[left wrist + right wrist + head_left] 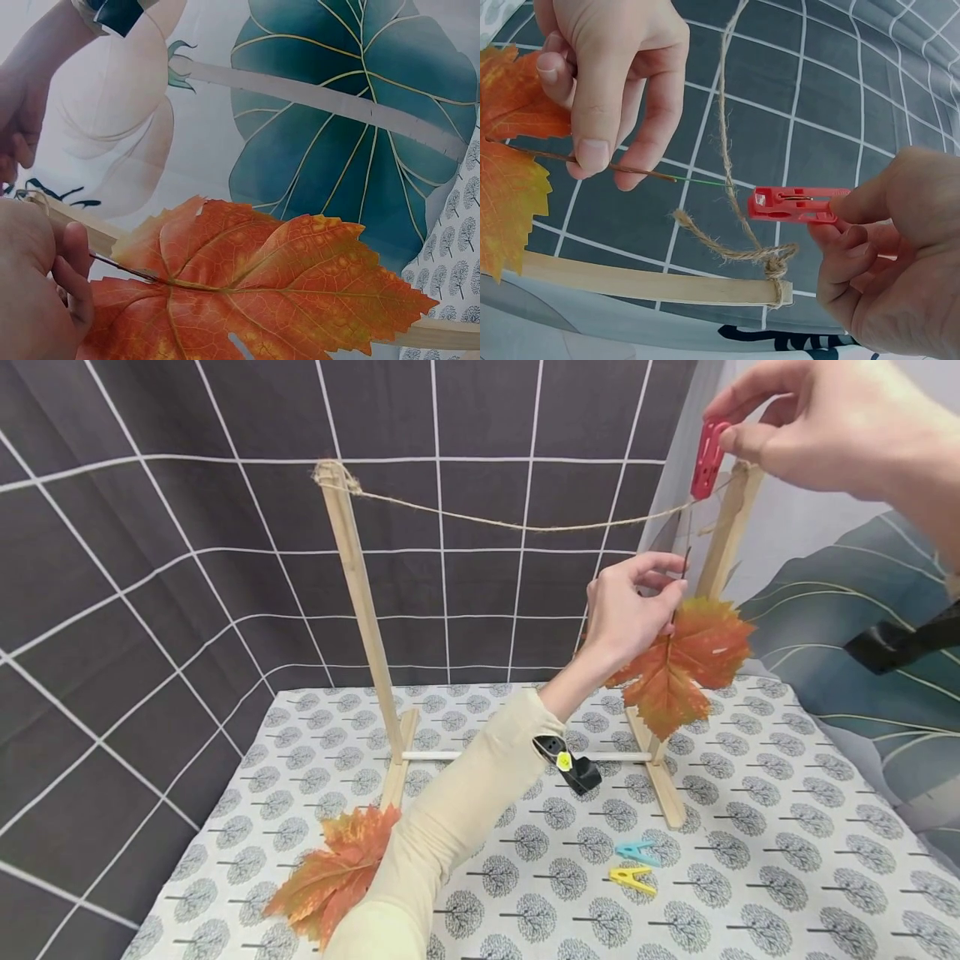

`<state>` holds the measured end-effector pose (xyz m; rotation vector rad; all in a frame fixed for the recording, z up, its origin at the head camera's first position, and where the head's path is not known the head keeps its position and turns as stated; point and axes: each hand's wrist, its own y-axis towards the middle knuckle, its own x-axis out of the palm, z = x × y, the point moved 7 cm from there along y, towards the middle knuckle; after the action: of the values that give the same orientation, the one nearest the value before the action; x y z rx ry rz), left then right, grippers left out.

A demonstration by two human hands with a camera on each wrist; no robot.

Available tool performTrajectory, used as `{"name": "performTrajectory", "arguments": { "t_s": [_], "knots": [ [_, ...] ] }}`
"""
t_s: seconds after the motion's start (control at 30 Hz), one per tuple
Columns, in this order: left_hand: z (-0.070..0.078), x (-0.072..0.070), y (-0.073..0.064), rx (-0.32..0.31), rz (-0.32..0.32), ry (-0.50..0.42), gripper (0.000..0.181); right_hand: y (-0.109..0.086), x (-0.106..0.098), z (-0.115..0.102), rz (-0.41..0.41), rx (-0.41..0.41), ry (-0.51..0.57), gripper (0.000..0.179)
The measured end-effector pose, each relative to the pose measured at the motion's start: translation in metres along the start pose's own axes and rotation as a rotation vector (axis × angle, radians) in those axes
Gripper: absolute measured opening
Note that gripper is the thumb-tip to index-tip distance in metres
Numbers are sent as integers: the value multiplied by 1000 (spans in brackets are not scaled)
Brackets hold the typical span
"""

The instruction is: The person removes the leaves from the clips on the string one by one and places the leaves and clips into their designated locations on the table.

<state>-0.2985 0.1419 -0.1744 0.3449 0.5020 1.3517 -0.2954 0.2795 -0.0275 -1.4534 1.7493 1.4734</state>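
Observation:
My left hand [628, 608] pinches the brown stem [544, 154] of an orange artificial maple leaf [686, 656], which hangs below the fingers. A thin green wire [701, 181] runs from the stem's end toward the twine [517, 527]. Up by the right post, my right hand [843, 431] grips a red clothespin [708, 462] between thumb and fingers. In the right wrist view the clothespin's front end is right at the twine, near the knot [775, 264]. The left wrist view shows the leaf's veined face.
Two wooden posts, left [360, 593] and right [727, 539], carry the twine; a white rod [435, 756] joins their feet. Another orange leaf [333, 868] lies on the patterned tablecloth [525, 910], partly behind the left sleeve. Blue [637, 852] and yellow [632, 879] clothespins lie front right.

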Motion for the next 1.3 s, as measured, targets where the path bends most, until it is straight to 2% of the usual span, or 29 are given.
{"name": "performTrajectory", "arguments": {
  "t_s": [0.17,0.4,0.67,1.03,1.3],
  "knots": [
    [-1,-2,-3,2,-13,-15,17,-1,-2,1,10,-8,30,29],
    [-8,-8,-6,31,-35,11,17,-4,-1,6,-4,-34,36,37],
    [-14,-16,-12,48,-68,16,18,-8,-2,8,11,-42,64,38],
    [-20,-31,-19,100,-30,-67,16,-14,-1,18,15,-1,100,31],
    [-28,-46,-29,124,-20,-39,15,-28,1,16,18,40,156,26]
  ]
}}
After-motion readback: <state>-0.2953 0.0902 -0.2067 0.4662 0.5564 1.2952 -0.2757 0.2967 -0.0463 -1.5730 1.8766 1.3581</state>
